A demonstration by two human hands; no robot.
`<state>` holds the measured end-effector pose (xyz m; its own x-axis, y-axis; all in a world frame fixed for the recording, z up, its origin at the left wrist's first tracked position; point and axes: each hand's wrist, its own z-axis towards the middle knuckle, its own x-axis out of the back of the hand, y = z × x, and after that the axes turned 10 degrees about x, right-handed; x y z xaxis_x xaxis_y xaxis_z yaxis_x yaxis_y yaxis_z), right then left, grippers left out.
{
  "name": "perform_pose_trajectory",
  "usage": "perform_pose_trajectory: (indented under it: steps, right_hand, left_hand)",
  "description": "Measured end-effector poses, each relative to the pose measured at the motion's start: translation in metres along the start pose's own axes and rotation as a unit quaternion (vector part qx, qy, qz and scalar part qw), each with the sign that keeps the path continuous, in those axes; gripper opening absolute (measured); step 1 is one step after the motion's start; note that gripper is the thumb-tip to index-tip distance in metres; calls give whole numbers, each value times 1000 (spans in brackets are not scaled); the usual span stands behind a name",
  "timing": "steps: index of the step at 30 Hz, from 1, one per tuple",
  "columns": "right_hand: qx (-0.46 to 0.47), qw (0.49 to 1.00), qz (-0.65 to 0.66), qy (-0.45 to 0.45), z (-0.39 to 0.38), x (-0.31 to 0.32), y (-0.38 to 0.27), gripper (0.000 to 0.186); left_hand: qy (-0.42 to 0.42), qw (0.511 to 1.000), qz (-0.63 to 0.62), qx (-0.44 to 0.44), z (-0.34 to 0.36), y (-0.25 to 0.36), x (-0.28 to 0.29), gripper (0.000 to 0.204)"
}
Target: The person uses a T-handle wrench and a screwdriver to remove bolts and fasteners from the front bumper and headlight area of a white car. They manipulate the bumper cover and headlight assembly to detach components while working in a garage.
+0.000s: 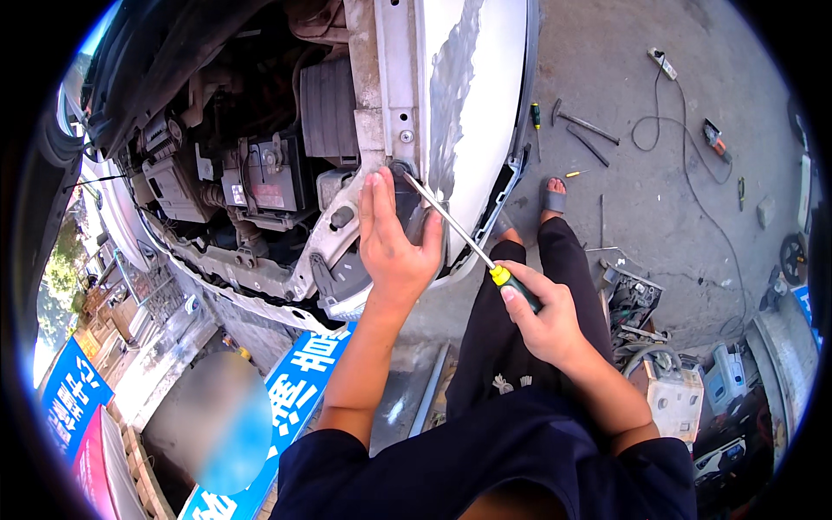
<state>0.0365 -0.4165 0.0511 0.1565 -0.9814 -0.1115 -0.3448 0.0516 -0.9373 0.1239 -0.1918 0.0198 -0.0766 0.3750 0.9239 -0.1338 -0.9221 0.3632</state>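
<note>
My right hand (550, 321) is closed around the green and yellow handle of a long screwdriver (468, 238). The steel shaft slants up and left, its tip at a dark round fitting (399, 167) at the car's front corner; whether it sits in a screw is too small to tell. My left hand (397, 256) lies over the headlight (351, 276) area with fingers straight and thumb spread, fingertips by the same fitting, holding nothing. Part of the headlight is hidden beneath it. Beside the fitting runs the white fender (494, 104) with a grey sanded patch (452, 91).
Left of my hands lies the uncovered engine bay with a battery (264, 178). On the concrete floor at right are a hammer (589, 127), another screwdriver (536, 117), a power strip (663, 63) with a trailing cable, and an orange grinder (715, 139). Metal parts (637, 303) are piled beside my legs.
</note>
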Motion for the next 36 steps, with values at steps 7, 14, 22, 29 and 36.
perform_pose_trajectory:
  steps: [7, 14, 22, 29, 36]
  right_hand:
    - [-328, 761, 559, -23, 2, 13, -3, 40]
    - [-112, 992, 59, 13, -8, -14, 3, 36]
    - [-301, 772, 559, -34, -8, -14, 19, 42]
    - [-286, 715, 635, -56, -14, -33, 40, 44]
    - [-263, 714, 647, -45, -19, -46, 45, 45]
  left_hand:
    - [7, 1000, -6, 4, 0, 1, -1, 88]
    - [-5, 1000, -25, 9, -1, -1, 0, 90]
    - [9, 1000, -3, -10, 0, -1, -1, 87]
    - [19, 1000, -3, -16, 1, 0, -2, 85]
    - [21, 999, -24, -19, 2, -2, 0, 87]
